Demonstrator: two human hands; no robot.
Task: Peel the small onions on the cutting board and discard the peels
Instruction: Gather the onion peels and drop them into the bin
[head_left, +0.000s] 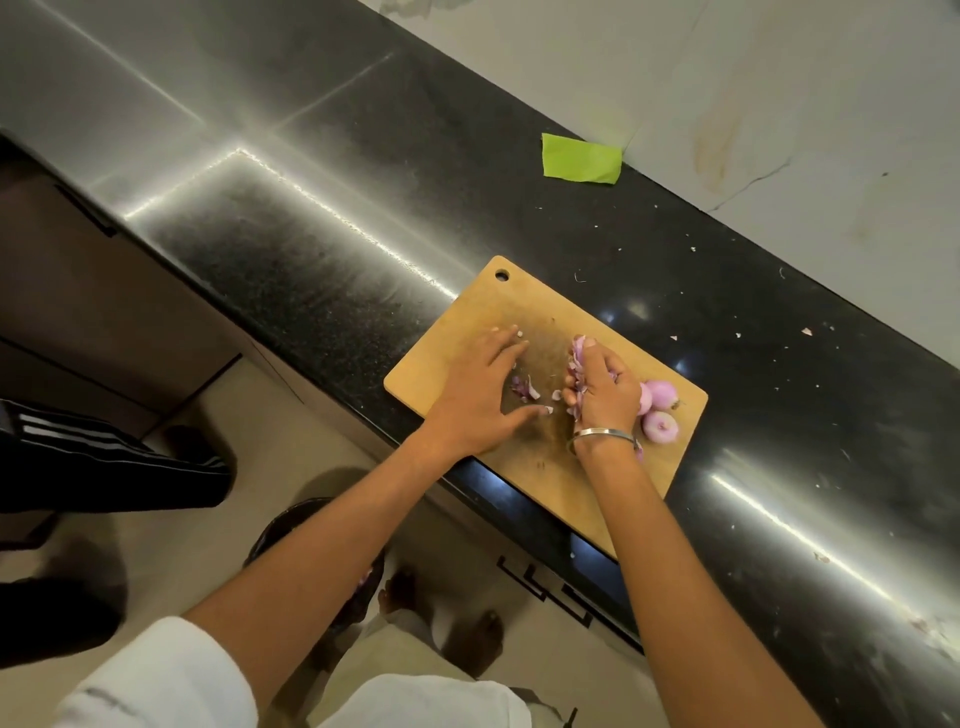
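A wooden cutting board (483, 312) lies on the black counter, overhanging its front edge. My left hand (480, 389) rests flat on the board with fingers spread and straight. A few loose purple peels (524, 387) lie on the board between my hands. My right hand (602, 387), a metal bangle on its wrist, grips a bunch of purple onion peels (577, 358). Just right of that hand sit peeled pink onions: one (662, 392) farther from me and one (660, 427) nearer. A third is partly hidden behind the hand.
The black granite counter (727, 312) carries scattered small scraps. A green paper piece (582, 158) lies at the wall. A dark round bin (306, 525) stands on the floor below my left arm. Another person's striped trouser leg (104, 457) is at the left.
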